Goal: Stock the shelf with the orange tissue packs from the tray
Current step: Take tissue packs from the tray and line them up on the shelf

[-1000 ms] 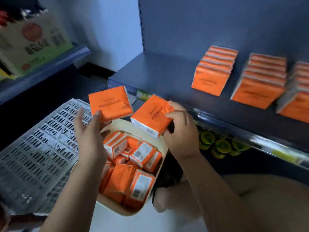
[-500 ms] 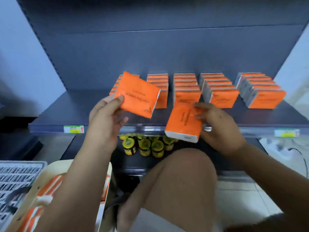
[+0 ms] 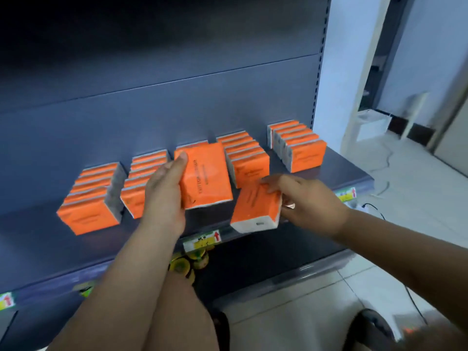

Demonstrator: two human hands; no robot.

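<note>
My left hand [image 3: 163, 196] holds an orange tissue pack [image 3: 206, 177] upright over the grey shelf [image 3: 38, 239], in front of the middle row. My right hand [image 3: 307, 198] grips a second orange pack [image 3: 255, 207], tilted with its white end toward me, just above the shelf's front edge. Several rows of orange packs stand on the shelf: a far-left row [image 3: 90, 214], a second row [image 3: 136, 198] partly behind my left hand, a row right of centre [image 3: 249, 162] and a far-right row [image 3: 304, 153]. The tray is out of view.
A price label [image 3: 202, 240] sits on the shelf's front rail. Yellow-lidded jars [image 3: 186, 264] stand on the lower shelf below. My knee [image 3: 182, 312] is close in front. White tiled floor and a cable [image 3: 379, 183] lie to the right.
The view swung right and up from the tray to the shelf. Both hands carried their packs further over the shelf; the left pack is now upright before the middle row.
</note>
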